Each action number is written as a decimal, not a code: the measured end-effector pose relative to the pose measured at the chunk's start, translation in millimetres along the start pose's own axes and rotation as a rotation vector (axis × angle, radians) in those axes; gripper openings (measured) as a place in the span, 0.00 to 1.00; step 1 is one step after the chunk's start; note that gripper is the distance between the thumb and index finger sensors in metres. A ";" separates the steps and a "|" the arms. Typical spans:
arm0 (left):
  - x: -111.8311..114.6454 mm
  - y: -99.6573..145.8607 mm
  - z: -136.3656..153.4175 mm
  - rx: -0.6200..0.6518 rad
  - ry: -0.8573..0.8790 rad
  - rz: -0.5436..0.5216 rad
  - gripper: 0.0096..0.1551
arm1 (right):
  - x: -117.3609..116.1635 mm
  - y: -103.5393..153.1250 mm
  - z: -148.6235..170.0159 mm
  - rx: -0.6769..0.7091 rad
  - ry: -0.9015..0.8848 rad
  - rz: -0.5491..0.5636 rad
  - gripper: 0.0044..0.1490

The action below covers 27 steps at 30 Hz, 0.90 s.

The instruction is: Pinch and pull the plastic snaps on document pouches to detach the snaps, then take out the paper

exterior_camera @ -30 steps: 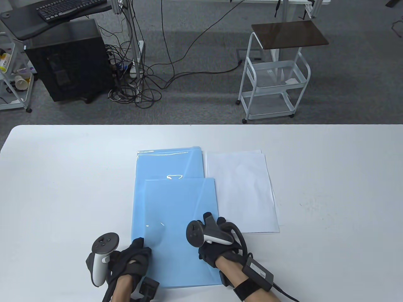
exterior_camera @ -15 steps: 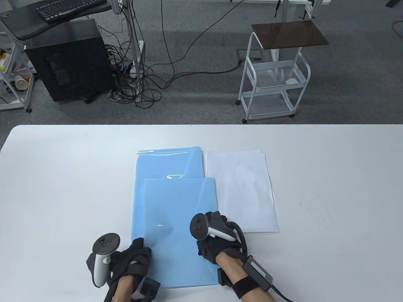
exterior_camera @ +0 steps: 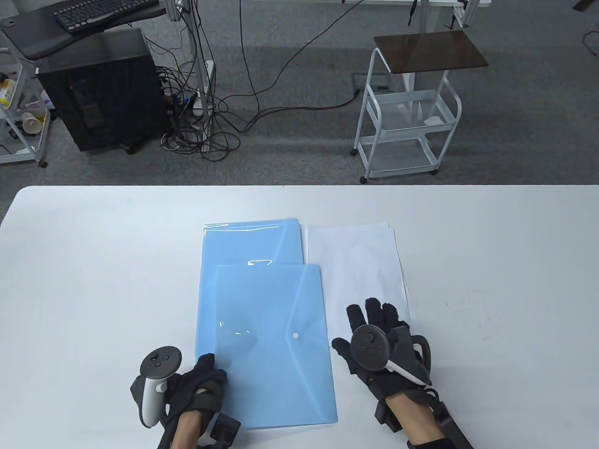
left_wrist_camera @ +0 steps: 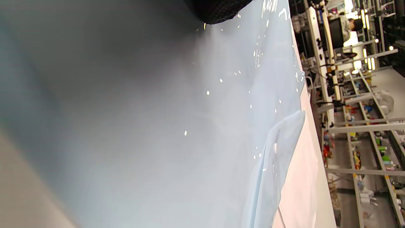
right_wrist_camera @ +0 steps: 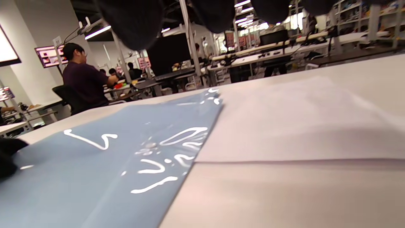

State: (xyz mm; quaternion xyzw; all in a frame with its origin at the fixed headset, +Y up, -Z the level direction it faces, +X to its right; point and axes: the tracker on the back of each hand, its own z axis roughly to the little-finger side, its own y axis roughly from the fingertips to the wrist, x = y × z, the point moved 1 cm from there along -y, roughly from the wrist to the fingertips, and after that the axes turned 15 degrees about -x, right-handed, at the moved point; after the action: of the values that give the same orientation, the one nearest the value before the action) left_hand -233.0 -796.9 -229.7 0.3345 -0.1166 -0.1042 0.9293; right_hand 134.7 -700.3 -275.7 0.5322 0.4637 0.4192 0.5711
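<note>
The top blue pouch (exterior_camera: 273,346) lies flat on the table (exterior_camera: 93,280), over a 2nd pouch (exterior_camera: 248,243), its white snap (exterior_camera: 295,336) apparently fastened. The left hand (exterior_camera: 199,386) presses the pouch's near left edge, fingers curled, though I cannot tell whether its grip pinches the plastic. The right hand (exterior_camera: 379,348) rests spread and empty on the loose paper (exterior_camera: 355,266), so dragging could scatter sheets, and pulling the flap against weak anchoring could slide the pouch.

Two blue pouches (exterior_camera: 266,336), two paper sheets (exterior_camera: 360,280), two gloved hands (exterior_camera: 374,346).
</note>
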 end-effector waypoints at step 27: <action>-21.3 17.5 -9.5 0.119 0.182 0.116 0.29 | -6.9 5.1 90.6 -0.176 -0.143 0.131 0.56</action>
State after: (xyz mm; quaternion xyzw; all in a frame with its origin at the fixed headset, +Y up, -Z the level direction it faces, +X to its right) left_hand -248.5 -772.3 -228.6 0.3900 -0.0568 -0.0121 0.9190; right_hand 221.7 -726.5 -269.8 0.5379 0.3474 0.4556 0.6184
